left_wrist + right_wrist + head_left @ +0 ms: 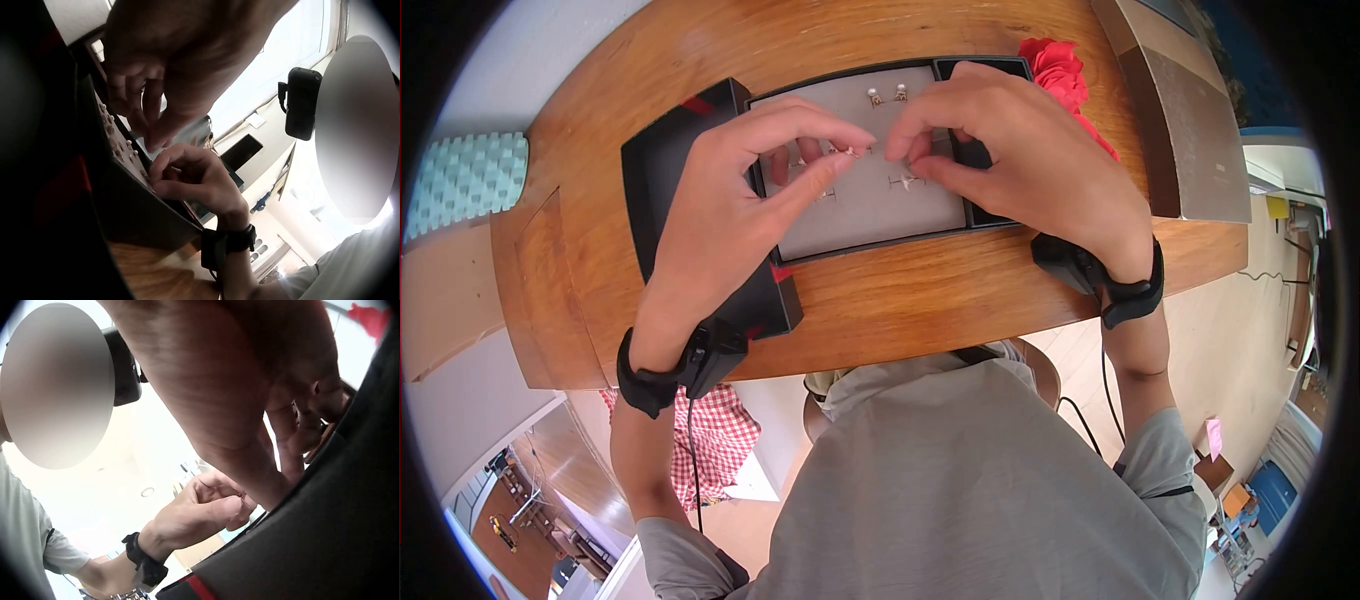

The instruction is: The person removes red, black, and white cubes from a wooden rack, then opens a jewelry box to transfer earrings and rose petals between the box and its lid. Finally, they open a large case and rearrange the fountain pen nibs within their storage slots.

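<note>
Table is brown wood, visible grain, filling most of the far half of the head view. On it we have a black box with a grey pad carrying small earrings; two pearl-topped ones sit at the far side. Second black tray is just left of the box, reaching the near edge of the wood. Red fabric flower far right, brown carton beyond it on the right, pale blue bumpy thing far left.

Left hand: thumb and index pinch a small pinkish earring just above the pad. Right hand: fingers bent, thumb and index close together near a star-shaped earring; we can't tell if they grip anything.

Room: pale floor to the right, red-checked cloth near left below the table, blue bin-like object near right, pink scrap beside it.
</note>
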`<action>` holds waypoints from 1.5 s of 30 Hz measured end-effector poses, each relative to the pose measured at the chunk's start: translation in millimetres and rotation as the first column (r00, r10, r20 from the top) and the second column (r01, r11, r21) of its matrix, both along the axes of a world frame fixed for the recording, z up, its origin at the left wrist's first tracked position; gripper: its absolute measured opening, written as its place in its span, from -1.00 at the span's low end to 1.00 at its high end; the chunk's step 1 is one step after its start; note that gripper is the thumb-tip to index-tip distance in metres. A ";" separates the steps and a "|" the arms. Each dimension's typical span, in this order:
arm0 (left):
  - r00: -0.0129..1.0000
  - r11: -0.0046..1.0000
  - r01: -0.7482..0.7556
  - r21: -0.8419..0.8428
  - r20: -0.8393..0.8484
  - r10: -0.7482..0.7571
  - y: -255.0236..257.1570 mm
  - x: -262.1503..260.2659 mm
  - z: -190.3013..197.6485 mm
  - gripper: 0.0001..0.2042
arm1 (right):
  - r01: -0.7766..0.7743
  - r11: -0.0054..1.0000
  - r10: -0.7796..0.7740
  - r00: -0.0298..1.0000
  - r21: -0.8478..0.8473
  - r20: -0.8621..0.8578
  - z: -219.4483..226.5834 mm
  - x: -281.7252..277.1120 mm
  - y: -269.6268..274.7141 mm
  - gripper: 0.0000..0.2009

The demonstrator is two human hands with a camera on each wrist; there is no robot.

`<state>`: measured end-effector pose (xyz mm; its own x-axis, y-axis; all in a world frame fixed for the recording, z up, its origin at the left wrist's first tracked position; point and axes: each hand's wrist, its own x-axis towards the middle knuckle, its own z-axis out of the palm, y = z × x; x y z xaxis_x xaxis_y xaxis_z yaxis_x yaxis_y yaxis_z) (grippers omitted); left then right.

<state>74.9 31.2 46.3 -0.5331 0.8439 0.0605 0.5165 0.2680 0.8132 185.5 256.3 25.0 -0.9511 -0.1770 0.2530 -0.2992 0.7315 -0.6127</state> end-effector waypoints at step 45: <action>0.998 0.998 -0.050 0.043 0.039 0.048 4.5 6.6 -5.7 -0.89 | 0.092 0.972 -0.081 0.995 0.216 -0.060 4.9 1.0 -2.9 -0.85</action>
<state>81.5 35.7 40.6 -0.5766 0.8135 0.0759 0.4723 0.2560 0.8434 186.5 253.4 29.9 -0.9523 -0.1507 0.2654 -0.2551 0.8704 -0.4212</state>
